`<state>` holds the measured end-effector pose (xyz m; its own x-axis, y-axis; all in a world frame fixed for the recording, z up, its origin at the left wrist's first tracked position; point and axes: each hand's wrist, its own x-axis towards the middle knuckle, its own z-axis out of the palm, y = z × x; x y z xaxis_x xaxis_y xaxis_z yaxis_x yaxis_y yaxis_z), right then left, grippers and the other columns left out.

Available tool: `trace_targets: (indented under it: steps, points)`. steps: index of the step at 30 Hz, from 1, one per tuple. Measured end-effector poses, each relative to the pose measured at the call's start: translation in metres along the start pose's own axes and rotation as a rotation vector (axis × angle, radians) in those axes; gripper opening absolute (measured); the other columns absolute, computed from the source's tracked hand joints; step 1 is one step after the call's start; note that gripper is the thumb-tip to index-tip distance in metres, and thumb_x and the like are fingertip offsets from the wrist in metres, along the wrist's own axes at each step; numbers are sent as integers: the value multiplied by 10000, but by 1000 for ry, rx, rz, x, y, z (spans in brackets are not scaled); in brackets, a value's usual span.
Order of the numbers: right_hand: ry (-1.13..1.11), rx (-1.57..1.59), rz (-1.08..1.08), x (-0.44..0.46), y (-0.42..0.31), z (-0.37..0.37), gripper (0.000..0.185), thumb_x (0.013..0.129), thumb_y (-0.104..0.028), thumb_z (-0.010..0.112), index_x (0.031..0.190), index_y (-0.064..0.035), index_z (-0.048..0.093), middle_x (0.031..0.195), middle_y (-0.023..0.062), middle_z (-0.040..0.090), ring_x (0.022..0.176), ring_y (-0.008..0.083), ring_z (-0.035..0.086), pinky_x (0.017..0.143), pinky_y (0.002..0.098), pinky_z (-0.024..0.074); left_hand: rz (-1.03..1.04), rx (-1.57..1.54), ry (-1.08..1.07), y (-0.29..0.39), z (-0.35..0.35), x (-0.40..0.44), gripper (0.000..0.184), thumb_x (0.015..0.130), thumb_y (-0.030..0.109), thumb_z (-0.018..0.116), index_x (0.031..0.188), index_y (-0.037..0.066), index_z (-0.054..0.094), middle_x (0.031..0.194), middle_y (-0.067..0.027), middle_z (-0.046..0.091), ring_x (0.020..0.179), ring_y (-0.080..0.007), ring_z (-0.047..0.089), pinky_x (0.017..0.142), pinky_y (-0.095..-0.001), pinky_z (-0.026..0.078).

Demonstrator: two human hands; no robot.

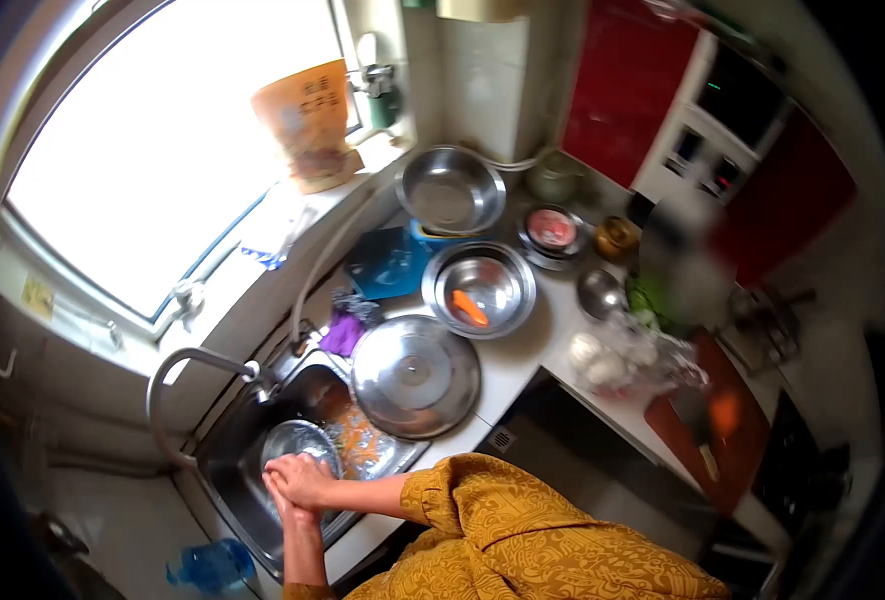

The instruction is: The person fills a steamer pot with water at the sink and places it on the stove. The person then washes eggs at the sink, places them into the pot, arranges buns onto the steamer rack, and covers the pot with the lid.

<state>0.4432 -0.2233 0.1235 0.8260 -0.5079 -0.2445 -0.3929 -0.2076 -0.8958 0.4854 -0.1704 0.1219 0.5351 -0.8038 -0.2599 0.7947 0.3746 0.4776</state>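
Over the sink (225, 500), my right hand (308, 480) lies closed across my left hand (281, 500), the two pressed together. Anything between the palms is hidden. Just beneath them, a round metal bowl (301, 438) sits in the basin, partly covered by my hands. Orange and pale scraps (360, 440) are scattered on the basin's right side. The curved tap (188, 355) arches at the left of the sink. A large metal lid (415, 375) rests at the sink's right edge, apart from my hands.
Behind the lid stand a metal basin with a carrot piece (470, 308), another metal basin (453, 190) and a blue plastic piece (388, 262). A purple cloth (343, 333) lies by the tap. Rightward are a plastic bag (628, 355) and a cutting board (741, 455) with a knife.
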Motion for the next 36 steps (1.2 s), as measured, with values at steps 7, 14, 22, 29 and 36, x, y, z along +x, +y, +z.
trace_targets:
  steps: [7, 14, 22, 29, 36]
  points:
    - [275, -29, -138, -35, 52, 14, 409, 865, -354, 483, 1224, -175, 558, 1296, 82, 513, 1229, 330, 422, 978, 503, 353, -248, -111, -126, -45, -34, -20, 428, 895, 585, 426, 1122, 242, 543, 1201, -34, 507, 1211, -256, 408, 1045, -478, 297]
    - [450, -147, -83, -100, 57, -7, 384, 882, -375, 469, 1207, -200, 573, 1303, 43, 514, 1243, 309, 413, 1008, 531, 304, -441, -141, -258, -89, -54, -40, 422, 895, 588, 413, 1102, 243, 544, 1189, -37, 502, 1218, -257, 392, 1040, -483, 293]
    - [628, -307, 250, -225, 85, -39, 457, 876, -405, 481, 1290, -210, 479, 1373, 82, 435, 1284, 332, 333, 955, 536, 303, -713, -96, -575, -189, -20, -110, 556, 873, 665, 343, 1285, 310, 462, 1325, -36, 424, 1266, -273, 330, 999, -520, 279]
    - [1011, -295, 256, -451, 125, -89, 577, 862, -428, 520, 1356, -154, 405, 1427, 160, 348, 1291, 404, 311, 986, 536, 309, -895, 65, -520, -311, 80, -268, 474, 938, 537, 388, 1224, 196, 550, 1283, -48, 514, 1237, -282, 408, 1046, -478, 302]
    - [1439, -308, 507, -702, 154, -131, 517, 840, -385, 562, 1269, -107, 488, 1249, 146, 483, 1171, 343, 455, 861, 501, 412, -1387, 251, -543, -458, 177, -450, 637, 875, 651, 410, 1248, 145, 515, 1324, -65, 496, 1224, -275, 453, 1058, -447, 331]
